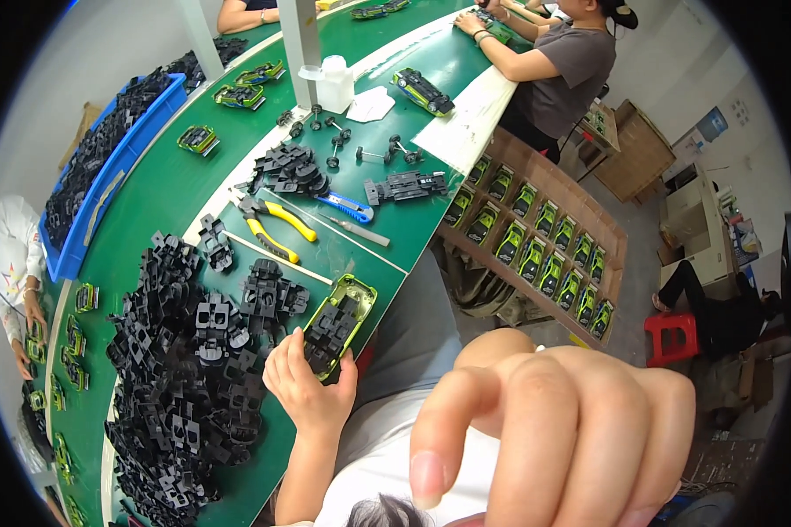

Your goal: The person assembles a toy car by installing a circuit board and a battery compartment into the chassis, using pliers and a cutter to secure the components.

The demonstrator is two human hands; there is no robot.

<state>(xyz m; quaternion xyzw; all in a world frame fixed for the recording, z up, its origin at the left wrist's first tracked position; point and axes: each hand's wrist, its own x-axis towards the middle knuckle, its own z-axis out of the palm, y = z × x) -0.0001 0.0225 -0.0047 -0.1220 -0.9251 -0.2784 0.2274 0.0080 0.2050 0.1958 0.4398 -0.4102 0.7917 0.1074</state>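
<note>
My left hand (312, 386) is closed round a small green toy car body (343, 316). The car's open underside faces up, and a black plastic piece sits inside. It is held above the near edge of the green worktable, beside a big heap of black plastic car parts (163, 351). Raised close to the camera, my right hand (558, 422) looms large over my lap. Its fingers are curled downward and its palm is hidden, so I cannot make out what, if anything, they hold.
Yellow-handled pliers (277, 228), a blue utility knife (347, 207), wheel axles (373, 155) and a black chassis (404, 186) lie on the table (382, 235). A blue bin (114, 180) of black parts stands far left. A brown tray (620, 255) holds packed green cars. Other people work around.
</note>
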